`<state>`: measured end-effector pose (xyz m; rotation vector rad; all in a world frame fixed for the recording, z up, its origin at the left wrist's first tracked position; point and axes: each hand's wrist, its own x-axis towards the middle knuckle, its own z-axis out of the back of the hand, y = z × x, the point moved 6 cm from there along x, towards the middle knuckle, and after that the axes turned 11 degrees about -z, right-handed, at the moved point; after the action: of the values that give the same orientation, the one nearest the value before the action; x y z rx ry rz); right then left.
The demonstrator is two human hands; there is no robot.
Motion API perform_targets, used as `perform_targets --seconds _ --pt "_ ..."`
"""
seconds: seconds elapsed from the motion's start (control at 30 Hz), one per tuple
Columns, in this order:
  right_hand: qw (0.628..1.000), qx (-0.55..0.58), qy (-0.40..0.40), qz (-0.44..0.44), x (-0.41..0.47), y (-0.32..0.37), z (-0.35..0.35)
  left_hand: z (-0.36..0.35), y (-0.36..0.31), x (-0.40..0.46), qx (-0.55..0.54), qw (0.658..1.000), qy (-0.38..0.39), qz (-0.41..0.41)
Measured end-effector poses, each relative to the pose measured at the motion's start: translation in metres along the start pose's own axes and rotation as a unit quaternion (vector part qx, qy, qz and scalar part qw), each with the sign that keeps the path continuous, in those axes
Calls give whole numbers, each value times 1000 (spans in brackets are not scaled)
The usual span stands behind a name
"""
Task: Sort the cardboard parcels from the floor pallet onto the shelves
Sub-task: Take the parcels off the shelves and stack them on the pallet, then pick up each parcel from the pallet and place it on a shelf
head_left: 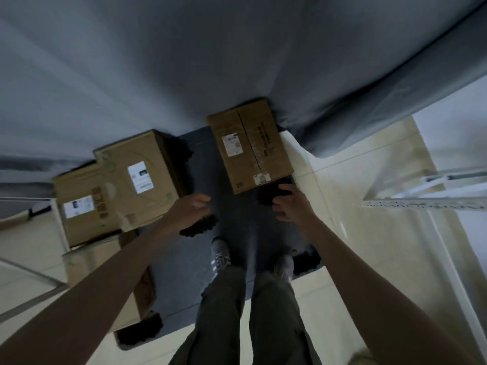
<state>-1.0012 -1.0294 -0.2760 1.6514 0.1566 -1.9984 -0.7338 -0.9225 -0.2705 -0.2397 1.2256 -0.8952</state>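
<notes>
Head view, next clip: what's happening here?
A person stands on a dark floor pallet, both bare arms stretched down toward the cardboard parcels. The left hand and right hand hold nothing, fingers loosely curled, just short of the flat parcel ahead. A taller parcel sits to the left, with more boxes beside it. White shelf rails show at right. No parcel is lifted.

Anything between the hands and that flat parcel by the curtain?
Nothing visible. Left hand and right hand hang over bare dark pallet, just short of the flat parcel.
</notes>
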Motion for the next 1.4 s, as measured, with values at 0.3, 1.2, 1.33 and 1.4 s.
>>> perform_targets --seconds 0.3,1.2,1.33,1.4 --pt "992 -76 4 105 -91 -11 -14 2 2 -102 -30 997 -50 -50" --pt "663 -509 97 540 -513 -222 -326 6 226 -680 54 909 -413 -10" --pt "588 -568 122 563 -574 -281 -434 12 316 -766 40 892 -448 38" --pt "566 -579 146 569 -600 -314 -489 12 368 -810 32 888 -455 66"
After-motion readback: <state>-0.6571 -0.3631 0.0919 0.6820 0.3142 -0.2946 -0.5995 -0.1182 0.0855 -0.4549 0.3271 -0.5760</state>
